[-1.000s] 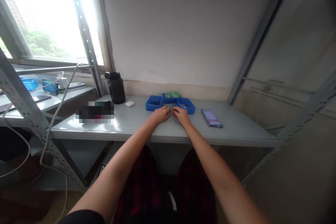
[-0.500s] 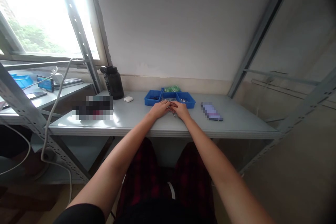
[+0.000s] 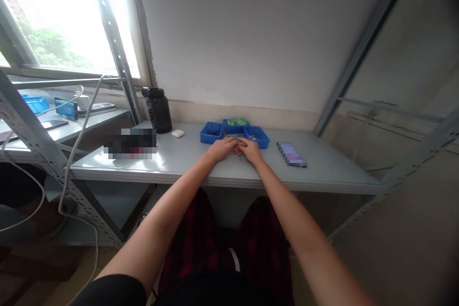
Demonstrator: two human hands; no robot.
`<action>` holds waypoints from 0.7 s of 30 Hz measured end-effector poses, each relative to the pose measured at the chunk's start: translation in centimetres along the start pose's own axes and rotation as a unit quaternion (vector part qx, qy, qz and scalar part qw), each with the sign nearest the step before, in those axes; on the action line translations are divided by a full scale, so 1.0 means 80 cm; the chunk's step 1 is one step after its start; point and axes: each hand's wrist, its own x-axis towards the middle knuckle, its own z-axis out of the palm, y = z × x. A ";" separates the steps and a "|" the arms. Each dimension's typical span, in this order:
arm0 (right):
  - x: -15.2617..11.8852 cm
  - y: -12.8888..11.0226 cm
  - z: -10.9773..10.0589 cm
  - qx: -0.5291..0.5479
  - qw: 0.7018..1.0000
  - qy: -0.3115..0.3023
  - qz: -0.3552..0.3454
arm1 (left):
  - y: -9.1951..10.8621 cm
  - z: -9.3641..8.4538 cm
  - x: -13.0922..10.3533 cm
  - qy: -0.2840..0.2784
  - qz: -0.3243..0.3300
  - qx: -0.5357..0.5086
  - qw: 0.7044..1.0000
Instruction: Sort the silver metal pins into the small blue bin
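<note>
My left hand [image 3: 223,148] and my right hand [image 3: 251,150] meet above the table, just in front of the blue bins. Their fingers are bent and pressed together around a small, thin silvery metal piece [image 3: 239,157], which pokes out below them toward me. Its exact kind is too small to tell, and the fingertips partly hide it. Behind the hands, the left blue bin [image 3: 205,139] holds small dark pieces. The right blue bin [image 3: 264,143] has thin metal pieces in it. More metal pieces [image 3: 234,136] show just beyond my fingers, and green material [image 3: 237,121] fills the rear bin.
A phone [image 3: 292,154] lies to the right on the grey table [image 3: 182,158]. To the left are a dark bottle [image 3: 159,111], a white case [image 3: 178,133] and a blurred-out object [image 3: 129,143]. Metal posts frame the table, and a white cable [image 3: 81,146] hangs at left.
The view has shifted slightly, so everything sits a little further right. Both hands stay together at the same place by the bins, with only slight finger movement.
</note>
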 end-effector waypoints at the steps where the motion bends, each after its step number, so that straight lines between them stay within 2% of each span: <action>1: -0.001 -0.001 0.000 -0.007 1.000 0.003 -0.001 | 0.000 0.000 0.000 0.000 -0.007 -0.001 1.000; 7: 0.002 0.004 -0.001 -0.056 0.998 0.017 -0.009 | -0.002 0.003 0.000 0.012 -0.067 -0.004 0.998; 21: -0.002 0.000 -0.008 -0.151 0.986 0.057 -0.049 | -0.002 0.002 0.002 0.033 -0.086 -0.044 0.995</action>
